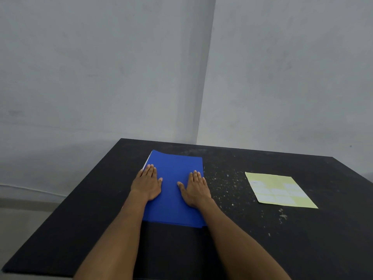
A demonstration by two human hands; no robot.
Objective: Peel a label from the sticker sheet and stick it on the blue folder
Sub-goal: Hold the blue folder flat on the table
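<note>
Left hand (147, 183), right hand (195, 188) flat on blue folder (173, 199) | sticker sheet (279, 190) at 3 o'clock, well apart | black table (252, 239)

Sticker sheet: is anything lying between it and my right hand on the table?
Nothing visible. The right hand rests flat on the blue folder; only bare, speckled table separates it from the sticker sheet.

bare forearms, no sleeves; left hand (147, 183) and right hand (196, 189) ungloved
</note>
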